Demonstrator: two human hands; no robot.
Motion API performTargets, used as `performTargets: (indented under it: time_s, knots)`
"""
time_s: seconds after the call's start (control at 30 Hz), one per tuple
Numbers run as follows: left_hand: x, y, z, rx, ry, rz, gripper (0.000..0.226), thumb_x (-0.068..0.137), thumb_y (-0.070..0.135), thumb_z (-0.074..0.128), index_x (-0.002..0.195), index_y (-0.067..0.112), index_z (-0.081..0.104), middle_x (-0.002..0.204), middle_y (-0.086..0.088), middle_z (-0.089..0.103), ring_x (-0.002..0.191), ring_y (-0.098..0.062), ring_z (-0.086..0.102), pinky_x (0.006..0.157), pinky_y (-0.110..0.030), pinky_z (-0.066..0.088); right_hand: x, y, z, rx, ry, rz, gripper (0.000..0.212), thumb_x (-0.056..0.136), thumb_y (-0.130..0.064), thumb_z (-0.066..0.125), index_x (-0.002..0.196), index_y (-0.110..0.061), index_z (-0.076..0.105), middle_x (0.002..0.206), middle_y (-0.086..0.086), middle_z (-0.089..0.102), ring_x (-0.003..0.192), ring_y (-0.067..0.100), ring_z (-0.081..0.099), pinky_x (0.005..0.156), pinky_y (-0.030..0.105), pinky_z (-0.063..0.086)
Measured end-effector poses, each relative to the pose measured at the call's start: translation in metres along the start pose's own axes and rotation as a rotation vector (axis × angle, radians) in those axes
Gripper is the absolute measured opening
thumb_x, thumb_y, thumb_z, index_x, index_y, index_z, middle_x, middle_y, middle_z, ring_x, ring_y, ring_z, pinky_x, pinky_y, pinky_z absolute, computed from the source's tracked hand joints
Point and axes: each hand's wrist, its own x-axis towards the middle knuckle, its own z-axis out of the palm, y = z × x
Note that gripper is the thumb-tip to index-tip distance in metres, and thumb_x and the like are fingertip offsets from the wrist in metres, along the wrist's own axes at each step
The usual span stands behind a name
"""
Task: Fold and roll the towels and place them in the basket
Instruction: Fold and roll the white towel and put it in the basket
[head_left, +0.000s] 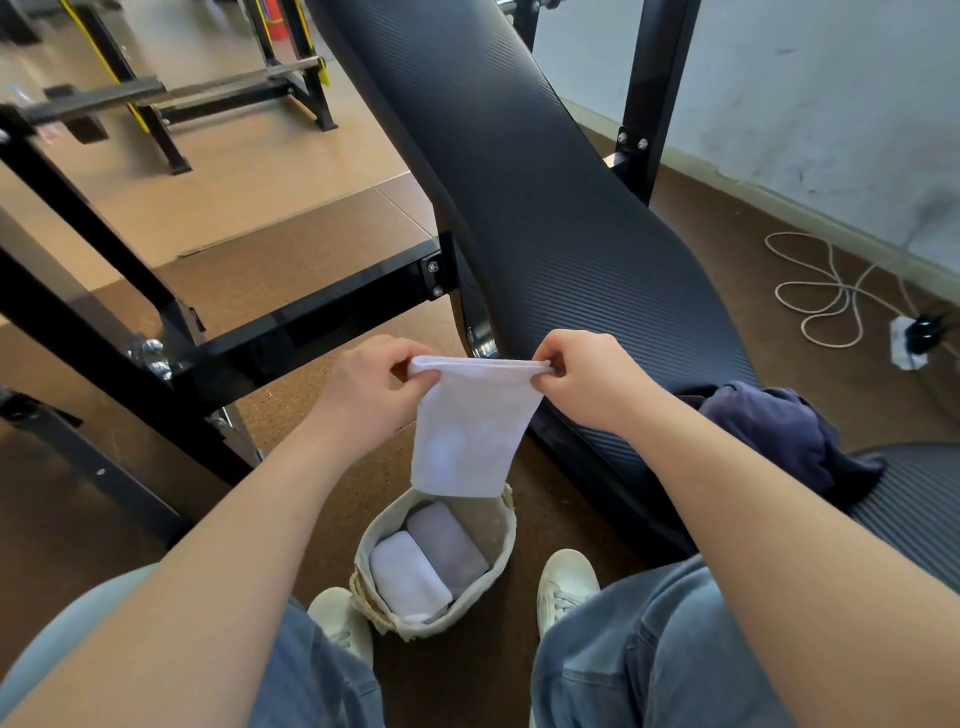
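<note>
A white towel (470, 431) hangs folded in the air in front of me. My left hand (371, 387) pinches its top left corner and my right hand (584, 376) pinches its top right corner. The towel's lower edge dangles just over the far rim of a pale round basket (501, 551) standing on the floor between my feet. Inside the basket lie two rolled white towels (428, 558) side by side. A dark navy towel (784, 441) lies crumpled on the black bench to my right.
A long black padded bench (535, 192) runs away from me at centre right. Black steel frame bars (322, 312) cross at the left. A white cord (821, 291) and power strip lie on the brown floor by the wall.
</note>
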Motion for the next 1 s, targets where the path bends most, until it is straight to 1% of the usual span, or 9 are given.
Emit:
performTargets:
  time_s: [0.13,0.27,0.33,0.5,0.6,0.73,0.87,0.93,1.0]
  knots:
    - [0.002,0.004,0.002,-0.304,-0.081,-0.219,0.009,0.105,0.032,0.053,0.112,0.028,0.058,0.114,0.007,0.059,0.102,-0.015,0.063,0.07,-0.034,0.064,0.003,-0.002,-0.003,0.288,-0.05,0.052,0.007,0.102,-0.026,0.057,0.107,-0.023,0.06,0.102,-0.001,0.069,0.08,0.014,0.069,0.059,0.016,0.053]
    - [0.003,0.01,0.002,-0.553,-0.084,-0.313,0.013,0.107,0.034,0.048,0.118,0.028,0.052,0.121,0.002,0.059,0.111,-0.019,0.062,0.072,-0.038,0.065,0.008,0.0,0.001,0.67,-0.146,0.121,0.006,0.107,-0.028,0.051,0.111,-0.024,0.054,0.121,0.007,0.066,0.106,0.026,0.071,0.08,0.045,0.065]
    - [0.004,0.011,0.002,-0.562,-0.065,-0.333,0.019,0.104,0.032,0.056,0.122,0.027,0.051,0.119,0.004,0.06,0.11,-0.018,0.064,0.075,-0.034,0.065,0.008,0.001,0.003,0.756,-0.181,0.168,0.008,0.108,-0.03,0.049,0.115,-0.025,0.05,0.123,0.009,0.064,0.103,0.029,0.073,0.08,0.048,0.064]
    - [0.007,0.005,-0.003,-0.576,-0.122,-0.387,0.052,0.09,0.013,0.077,0.132,0.027,0.049,0.109,0.005,0.068,0.09,-0.012,0.074,0.067,-0.021,0.06,0.014,0.01,0.0,0.898,-0.213,0.243,0.047,0.091,-0.003,0.074,0.131,-0.016,0.052,0.121,0.016,0.069,0.099,0.031,0.075,0.087,0.047,0.063]
    - [0.006,0.003,-0.001,-0.552,-0.07,-0.455,0.04,0.094,0.016,0.073,0.125,0.024,0.049,0.105,-0.001,0.071,0.079,-0.014,0.076,0.066,-0.025,0.061,0.012,0.009,0.0,0.846,-0.168,0.237,0.054,0.087,0.003,0.074,0.132,-0.016,0.051,0.11,0.017,0.073,0.09,0.029,0.075,0.078,0.039,0.062]
    - [0.004,0.004,0.001,-0.427,-0.044,-0.42,0.005,0.103,0.022,0.06,0.107,0.026,0.059,0.116,-0.001,0.064,0.091,-0.023,0.069,0.06,-0.023,0.059,0.009,0.003,0.005,0.834,-0.116,0.229,0.041,0.094,-0.004,0.069,0.122,-0.027,0.048,0.109,0.014,0.071,0.081,0.027,0.072,0.067,0.038,0.061]
    - [0.005,0.006,0.002,-0.373,-0.099,-0.377,0.023,0.104,0.018,0.057,0.117,0.032,0.071,0.127,0.005,0.052,0.092,-0.019,0.07,0.065,-0.02,0.059,0.006,-0.002,0.007,0.672,-0.101,0.14,0.014,0.102,-0.012,0.06,0.107,-0.024,0.064,0.105,0.005,0.065,0.071,0.02,0.073,0.079,0.044,0.065]
    - [0.005,0.002,0.001,-0.302,-0.161,-0.304,0.039,0.095,0.016,0.069,0.13,0.034,0.067,0.122,0.007,0.056,0.096,-0.013,0.068,0.074,-0.021,0.056,0.004,-0.003,0.006,0.515,-0.101,0.084,0.023,0.1,-0.014,0.064,0.119,-0.026,0.066,0.109,0.0,0.065,0.076,0.016,0.075,0.081,0.036,0.064]
    - [0.004,0.001,0.001,-0.188,-0.237,-0.261,0.06,0.085,0.015,0.078,0.139,0.035,0.061,0.122,0.007,0.057,0.106,-0.014,0.061,0.088,-0.03,0.055,0.002,-0.004,0.005,0.374,-0.116,0.036,0.051,0.09,-0.013,0.075,0.136,-0.029,0.06,0.122,-0.002,0.06,0.098,0.016,0.068,0.081,0.028,0.058]
